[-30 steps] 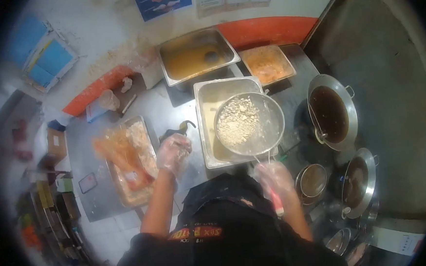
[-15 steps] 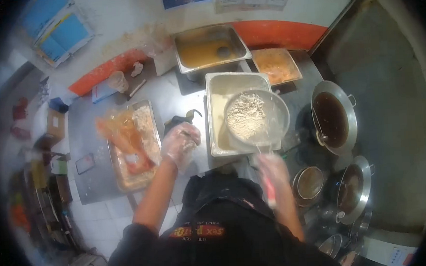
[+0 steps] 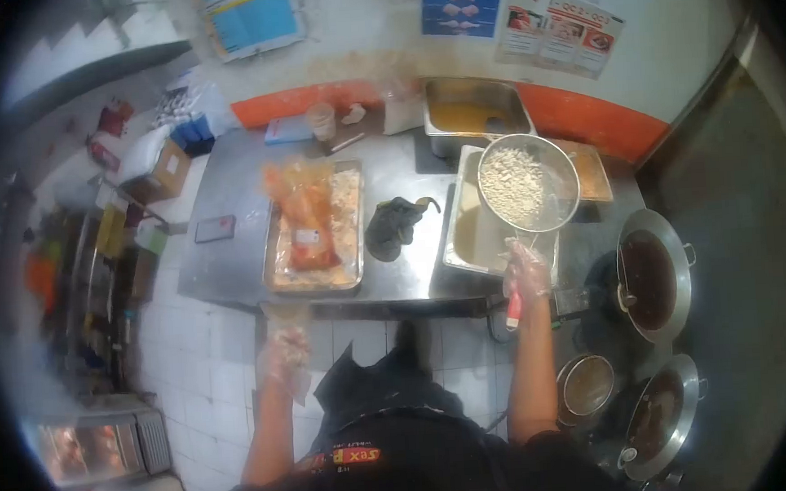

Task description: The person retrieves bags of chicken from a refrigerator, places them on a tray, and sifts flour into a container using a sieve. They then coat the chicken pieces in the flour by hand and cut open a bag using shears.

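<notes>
My right hand point(image 3: 527, 273), in a clear plastic glove, grips the red handle of a round mesh strainer point(image 3: 560, 186). Pale floury crumbs point(image 3: 513, 187) lie in its mesh. The strainer is over a rectangular metal pan of pale flour point(image 3: 466, 227). At the table's front edge is my left hand point(image 3: 287, 351), gloved too and dusted with flour; motion blur hides how its fingers are held. Nearest to it is a metal tray point(image 3: 273, 275) with an orange-tinted plastic bag point(image 3: 306, 219) on a floury layer.
A dark cloth-like bundle point(image 3: 396, 227) sits between tray and pan. Behind is a deep pan of yellowish liquid point(image 3: 466, 115). Woks of dark oil point(image 3: 652, 279) stand at right, below them a round sieve point(image 3: 589, 385). A phone point(image 3: 215, 228) lies on the table's left.
My left hand has drawn back from near the dark bundle to the table's front edge. My right hand still holds the strainer over the pan. The camera view has shifted.
</notes>
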The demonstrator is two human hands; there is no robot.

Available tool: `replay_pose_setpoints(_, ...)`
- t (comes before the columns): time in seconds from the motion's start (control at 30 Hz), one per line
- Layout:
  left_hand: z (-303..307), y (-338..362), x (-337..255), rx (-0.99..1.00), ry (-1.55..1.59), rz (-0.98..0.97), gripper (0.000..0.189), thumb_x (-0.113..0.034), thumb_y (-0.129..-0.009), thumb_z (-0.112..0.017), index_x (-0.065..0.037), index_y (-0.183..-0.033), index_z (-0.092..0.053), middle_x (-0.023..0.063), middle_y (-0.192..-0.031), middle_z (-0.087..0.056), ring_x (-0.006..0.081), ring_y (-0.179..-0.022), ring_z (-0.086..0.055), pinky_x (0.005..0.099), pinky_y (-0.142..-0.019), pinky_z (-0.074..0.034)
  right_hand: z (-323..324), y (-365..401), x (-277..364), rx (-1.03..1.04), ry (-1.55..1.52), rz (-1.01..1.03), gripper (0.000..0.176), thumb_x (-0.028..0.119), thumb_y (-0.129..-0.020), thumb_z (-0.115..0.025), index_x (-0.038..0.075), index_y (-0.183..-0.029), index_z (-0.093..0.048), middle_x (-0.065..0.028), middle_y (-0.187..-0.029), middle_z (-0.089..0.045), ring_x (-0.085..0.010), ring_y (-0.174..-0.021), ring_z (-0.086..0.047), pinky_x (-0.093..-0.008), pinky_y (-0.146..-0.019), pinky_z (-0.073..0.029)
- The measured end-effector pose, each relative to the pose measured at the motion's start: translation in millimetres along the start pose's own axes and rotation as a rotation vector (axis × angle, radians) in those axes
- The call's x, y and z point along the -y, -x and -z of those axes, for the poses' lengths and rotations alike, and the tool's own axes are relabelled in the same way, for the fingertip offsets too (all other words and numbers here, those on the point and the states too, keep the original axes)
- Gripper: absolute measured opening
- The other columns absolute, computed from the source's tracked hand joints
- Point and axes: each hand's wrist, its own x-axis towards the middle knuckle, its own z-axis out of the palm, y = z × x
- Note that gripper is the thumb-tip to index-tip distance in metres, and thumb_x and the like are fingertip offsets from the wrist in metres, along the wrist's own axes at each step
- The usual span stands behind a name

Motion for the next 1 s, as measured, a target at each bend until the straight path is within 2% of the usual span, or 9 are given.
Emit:
replay_pose_setpoints(0.37,73,79,-37,-0.161,0.054,-0.18,0.013,-0.012,-0.085,-0.051,-0.004,-0.087,-0.062,0.0079,-0.077,-0.06,0.0186,-0.064,-0.057,0.0303,-0.057,-0.049,-160,112,-25,0.41,0.167,-0.11,0.018,0.022,-0.086,-0.063,0.004,-0.085,-0.058,-0.0003,-0.048,-0.043,-0.013,-0.029,-0.037,-0.0266,-0.027,-0.03)
replay_pose_setpoints(0.4,94,83,-43,-0.198,0.08,-0.201,0.013,-0.012,-0.085,-0.051,-0.004,-0.087,-0.062,0.0079,-0.077,-0.06,0.0186,-0.064,-0.057,0.0303,-0.057,-0.049,-186,114,-42,0.612,0.358,0.166,0.018,0.021,-0.087,-0.062,0.003,-0.085,-0.057,-0.0003,-0.048,-0.043,-0.013,-0.028,-0.036,-0.0269,-0.026,-0.03)
replay_pose_setpoints(0.5,172,78,-57,-0.191,0.141,-0.296,0.015,-0.013,-0.088,-0.05,-0.005,-0.087,-0.062,0.0087,-0.077,-0.061,0.0195,-0.063,-0.058,0.0305,-0.057,-0.05,-286,158,-68,0.747,0.42,-0.178,0.027,0.028,-0.093,-0.049,0.004,-0.089,-0.062,-0.0021,-0.054,-0.051,-0.0154,-0.036,-0.045,-0.0286,-0.033,-0.036)
replay_pose_setpoints(0.57,251,82,-47,-0.385,0.304,-0.257,0.015,-0.014,-0.089,-0.051,-0.005,-0.087,-0.062,0.0092,-0.079,-0.062,0.0206,-0.067,-0.06,0.0302,-0.059,-0.051,-350,177,-123,0.872,0.326,-0.378,0.025,0.024,-0.088,-0.06,0.006,-0.073,-0.053,0.0004,-0.049,-0.044,-0.01,-0.033,-0.039,-0.024,-0.029,-0.03)
replay_pose_setpoints(0.67,344,87,-61,-0.66,0.495,-0.179,0.015,-0.015,-0.09,-0.053,-0.005,-0.097,-0.06,0.0095,-0.086,-0.062,0.0209,-0.073,-0.062,0.0302,-0.066,-0.052,-461,210,-204,1.065,0.686,-0.146,0.031,0.032,-0.089,-0.058,0.005,-0.074,-0.058,-0.0011,-0.051,-0.049,-0.0111,-0.036,-0.042,-0.0266,-0.035,-0.035)
replay_pose_setpoints(0.8,443,126,-85,-0.792,0.124,-0.562,0.028,-0.025,-0.092,-0.047,-0.002,-0.103,-0.059,0.008,-0.088,-0.062,0.0193,-0.081,-0.06,0.0297,-0.07,-0.05,-595,245,-325,1.307,0.694,-0.326,0.033,0.035,-0.09,-0.056,0.007,-0.073,-0.058,-0.0042,-0.053,-0.051,-0.0134,-0.04,-0.046,-0.0284,-0.039,-0.039)
replay_pose_setpoints(0.87,537,142,-55,-1.021,-0.825,-0.459,0.031,-0.028,-0.093,-0.047,-0.003,-0.108,-0.057,0.0081,-0.098,-0.061,0.0173,-0.09,-0.059,0.026,-0.076,-0.048,-662,266,-375,1.179,0.671,-0.399,0.032,0.032,-0.091,-0.055,0.009,-0.069,-0.053,-0.004,-0.051,-0.047,-0.0145,-0.04,-0.045,-0.0298,-0.04,-0.039)
replay_pose_setpoints(0.93,580,168,-77,-0.68,-1.705,0.51,0.042,-0.018,-0.088,-0.048,-0.006,-0.128,-0.047,0.0133,-0.125,-0.052,0.0276,-0.115,-0.049,0.036,-0.099,-0.039,-716,268,-427,1.106,0.525,-0.503,0.035,0.034,-0.09,-0.055,0.007,-0.068,-0.054,-0.0045,-0.052,-0.05,-0.0156,-0.041,-0.048,-0.0311,-0.04,-0.039)
replay_pose_setpoints(1.0,671,211,23,-1.009,-1.081,0.045,0.048,-0.018,-0.088,-0.048,-0.008,-0.135,-0.041,0.0113,-0.132,-0.049,0.0252,-0.122,-0.046,0.0335,-0.104,-0.035,-763,249,-484,0.969,0.41,-0.553,0.035,0.034,-0.089,-0.056,0.006,-0.067,-0.054,-0.0045,-0.052,-0.051,-0.0169,-0.041,-0.048,-0.032,-0.04,-0.039)
